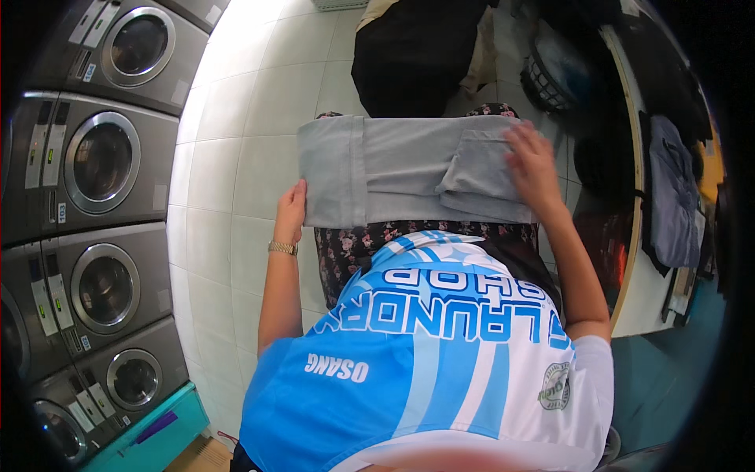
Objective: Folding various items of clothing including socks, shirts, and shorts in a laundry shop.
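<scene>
A folded grey garment point(407, 159) lies crosswise over my lap, on black floral-print fabric point(348, 242). A stitched seam runs down the cloth near its left end, and a smaller folded flap lies on top toward the right. My left hand point(292, 203) grips the garment's left edge, its thumb showing and its other fingers partly hidden. At the opposite end, my right hand point(531, 165) rests on the cloth near the upper right corner with its fingers extended. That hand is blurred.
Stacked front-loading machines point(103, 162) line the left side. Dark cloth point(413, 53) hangs or lies just ahead of my knees. A plastic basket point(545, 79) stands ahead to the right. Folded grey-blue clothing point(675, 194) sits on a white-topped table point(643, 307) at my right.
</scene>
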`<state>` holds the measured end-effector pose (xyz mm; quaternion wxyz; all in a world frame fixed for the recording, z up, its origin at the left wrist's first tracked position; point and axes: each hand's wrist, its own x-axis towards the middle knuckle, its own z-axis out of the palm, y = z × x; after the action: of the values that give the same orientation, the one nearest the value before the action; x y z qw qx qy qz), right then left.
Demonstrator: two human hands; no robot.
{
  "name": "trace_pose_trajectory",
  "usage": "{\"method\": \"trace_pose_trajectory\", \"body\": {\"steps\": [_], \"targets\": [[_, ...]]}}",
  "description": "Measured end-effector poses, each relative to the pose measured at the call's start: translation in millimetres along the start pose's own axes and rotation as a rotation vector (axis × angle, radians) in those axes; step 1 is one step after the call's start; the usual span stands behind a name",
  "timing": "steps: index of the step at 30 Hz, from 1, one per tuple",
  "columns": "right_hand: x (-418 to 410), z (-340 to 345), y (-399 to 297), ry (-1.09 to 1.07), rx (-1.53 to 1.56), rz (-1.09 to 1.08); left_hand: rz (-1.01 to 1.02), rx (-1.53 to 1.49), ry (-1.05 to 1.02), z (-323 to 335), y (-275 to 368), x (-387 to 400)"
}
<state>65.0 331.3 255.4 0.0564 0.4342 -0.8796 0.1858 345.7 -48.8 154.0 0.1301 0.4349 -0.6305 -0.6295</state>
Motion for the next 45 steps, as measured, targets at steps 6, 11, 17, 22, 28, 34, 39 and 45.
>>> {"method": "trace_pose_trajectory", "body": {"steps": [6, 11, 17, 22, 28, 34, 39, 45], "targets": [[31.1, 60.6, -104.1, -0.207, 0.161, -0.717, 0.259, 0.294, 0.229, -15.5, 10.3, -8.6], [39.3, 97.8, -133.7, -0.257, 0.042, -0.636, 0.07, 0.112, 0.122, -5.2, 48.4, -25.9], [31.4, 94.6, -144.9, -0.166, 0.069, -0.652, -0.003, -0.07, -0.151, -11.7, 29.2, -33.2], [37.8, 87.4, -114.1, -0.698, 0.588, -0.536, 0.101, -0.351, -0.091, 24.5, 106.3, -53.5], [40.0, 3.0, -12.1, -0.962, 1.846, 0.365, 0.465, -0.078, -0.399, 153.3, 176.7, -102.9], [-37.9, -23.8, 71.2, -0.304, 2.17, 0.847, 0.45, -0.073, -1.255, 258.3, 162.8, -125.8], [-68.4, 1.7, 84.2, -0.2, 1.745, 0.982, 0.262, 0.045, -1.138, 263.4, 139.3, -74.5], [-59.6, 1.5, 97.0, -0.111, 1.471, 1.04, 0.114, 0.155, -0.623, 277.2, 37.5, -10.1]]}}
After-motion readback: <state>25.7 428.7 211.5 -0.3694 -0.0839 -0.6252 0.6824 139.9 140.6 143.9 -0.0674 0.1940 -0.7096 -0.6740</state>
